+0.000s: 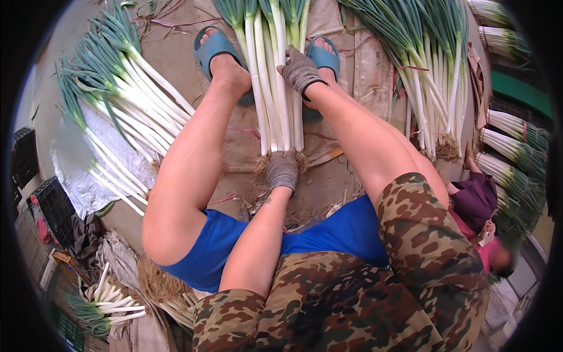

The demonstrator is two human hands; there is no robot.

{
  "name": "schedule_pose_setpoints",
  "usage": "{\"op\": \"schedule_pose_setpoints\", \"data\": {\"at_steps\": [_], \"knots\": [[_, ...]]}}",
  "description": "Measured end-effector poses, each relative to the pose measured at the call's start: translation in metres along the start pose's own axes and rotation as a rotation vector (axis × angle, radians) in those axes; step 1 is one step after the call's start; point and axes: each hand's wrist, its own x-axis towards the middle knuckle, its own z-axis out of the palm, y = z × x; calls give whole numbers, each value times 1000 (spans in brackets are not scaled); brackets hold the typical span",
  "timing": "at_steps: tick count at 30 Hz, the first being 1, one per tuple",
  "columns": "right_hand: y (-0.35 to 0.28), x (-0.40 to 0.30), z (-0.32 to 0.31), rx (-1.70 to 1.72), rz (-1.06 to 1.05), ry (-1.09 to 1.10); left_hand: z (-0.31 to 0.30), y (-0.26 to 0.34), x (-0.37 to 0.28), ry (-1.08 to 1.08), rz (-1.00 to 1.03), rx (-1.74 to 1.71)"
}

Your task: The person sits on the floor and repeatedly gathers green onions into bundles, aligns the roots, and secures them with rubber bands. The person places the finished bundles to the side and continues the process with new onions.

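Note:
A bunch of long white-stemmed green onions (275, 88) lies between my feet, leaves pointing away from me and roots towards me. My left hand (283, 169), in a grey knit fingerless glove, grips the root end of the middle stalks. Farther up, my right hand (301, 70) in a matching glove rests against the right side of the stems. Its thumb and a finger extend over the stems, but the other fingers are hidden. Beside the roots on the right lies a knife (330, 156) with an orange-brown handle.
Loose green onions (145, 97) lie at left, some over a silvery sheet (72, 176). Another pile (433, 88) lies at right, with tied bundles (506, 143) beyond it. A black crate (55, 211) stands at left. Another person (475, 202) sits at far right.

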Motion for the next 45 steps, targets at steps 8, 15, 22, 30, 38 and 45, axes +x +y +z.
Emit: {"op": "schedule_pose_setpoints", "data": {"at_steps": [8,15,22,30,38,45], "knots": [[8,-4,-2,-57,-58,80,-11,14,2,-173,-43,108],[-2,-14,-3,-121,-234,215,-30,14,-16,205,-192,-71],[-38,-37,21,-498,-783,171,-31,-5,12,207,-111,-99],[-20,-24,36,-683,-761,106,4,-18,18,217,-98,-324],[-20,-23,39,-646,-742,173,24,-39,28,272,-147,-503],[-18,-24,28,-731,-690,157,27,-48,26,275,-143,-566]]}}
